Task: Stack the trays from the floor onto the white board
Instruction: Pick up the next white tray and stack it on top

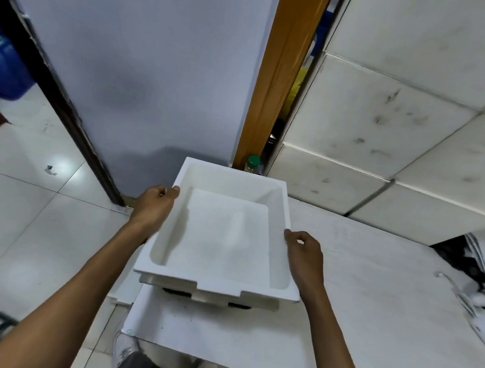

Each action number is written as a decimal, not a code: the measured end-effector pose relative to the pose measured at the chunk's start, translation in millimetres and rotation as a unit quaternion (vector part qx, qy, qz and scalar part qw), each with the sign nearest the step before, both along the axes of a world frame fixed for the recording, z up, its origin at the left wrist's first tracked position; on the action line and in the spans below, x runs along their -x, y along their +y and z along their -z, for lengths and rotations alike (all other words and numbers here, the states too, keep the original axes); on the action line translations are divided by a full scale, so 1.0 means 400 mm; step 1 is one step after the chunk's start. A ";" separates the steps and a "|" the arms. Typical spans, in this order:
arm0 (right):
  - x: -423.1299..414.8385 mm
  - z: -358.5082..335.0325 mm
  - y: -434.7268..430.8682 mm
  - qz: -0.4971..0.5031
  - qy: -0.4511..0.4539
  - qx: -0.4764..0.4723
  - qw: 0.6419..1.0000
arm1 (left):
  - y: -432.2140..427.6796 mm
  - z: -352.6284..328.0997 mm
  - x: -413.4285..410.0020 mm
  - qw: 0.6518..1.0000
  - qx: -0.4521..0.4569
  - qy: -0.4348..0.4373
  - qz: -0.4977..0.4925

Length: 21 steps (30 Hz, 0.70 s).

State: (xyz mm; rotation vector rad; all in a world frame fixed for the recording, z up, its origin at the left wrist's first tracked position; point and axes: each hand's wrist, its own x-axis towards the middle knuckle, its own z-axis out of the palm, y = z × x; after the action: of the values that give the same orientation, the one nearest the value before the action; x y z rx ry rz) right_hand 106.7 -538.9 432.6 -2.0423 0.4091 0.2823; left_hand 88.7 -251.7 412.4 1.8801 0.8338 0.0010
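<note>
Both the left hand [154, 202] and right hand [303, 248] pinch opposite rims of the white moulded foam tray [219, 231]; it looks light, stiff, crumbly, best held mid-rim

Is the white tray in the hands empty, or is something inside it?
Empty. The tray sits open side up between the left hand and right hand, and only its bare white floor shows.

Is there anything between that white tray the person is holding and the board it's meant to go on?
Only another tray already lying on the white board, right beneath the held tray. That is the stack it joins, not an obstacle. Left hand and right hand grip opposite rims.
</note>
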 end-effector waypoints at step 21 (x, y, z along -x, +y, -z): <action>0.012 0.140 0.034 -0.024 -0.122 0.069 0.990 | -0.030 0.124 0.011 0.994 -0.109 -0.024 -0.006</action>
State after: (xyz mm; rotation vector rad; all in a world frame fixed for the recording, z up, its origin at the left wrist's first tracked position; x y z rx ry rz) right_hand 101.9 -525.2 376.8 -2.1931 0.2334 0.0323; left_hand 84.1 -263.7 362.9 2.0707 0.8392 0.1508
